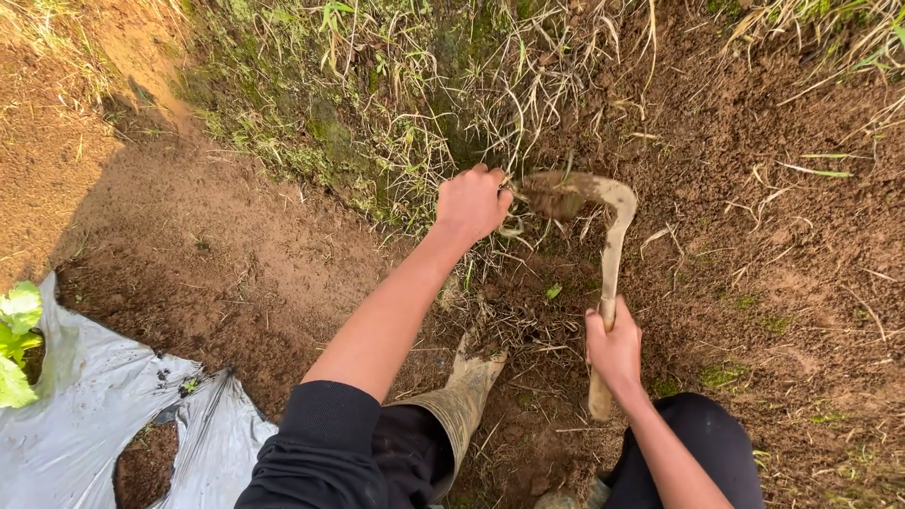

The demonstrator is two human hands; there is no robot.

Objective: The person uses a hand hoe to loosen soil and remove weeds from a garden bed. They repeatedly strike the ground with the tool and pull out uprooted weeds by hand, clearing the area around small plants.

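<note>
Bare reddish-brown soil (pixel 236 236) fills the view from above, with a bank of grass and moss (pixel 377 104) across the top. At far left, a sheet of grey plastic mulch (pixel 85 405) lies on the ground, a leafy green plant (pixel 14 344) poking through it. A muddy rubber boot (pixel 467 391) stands near the bottom centre.

Left of centre, the left hand (pixel 471 203) reaches forward at the end of a bare forearm, its fingers closed in a fist around a tuft of dry grass stems (pixel 514 203) at the foot of the bank. Just right of it sits the mud-caked curved blade of a small hand hoe (pixel 611 254), touching the grass. Its pale wooden handle runs down toward the viewer, where the right hand (pixel 615 347) is wrapped tightly around the lower part.

The hoe looks stiff and fairly light, probably slick with mud; the handle's bare wood seems the safest hold.
</note>
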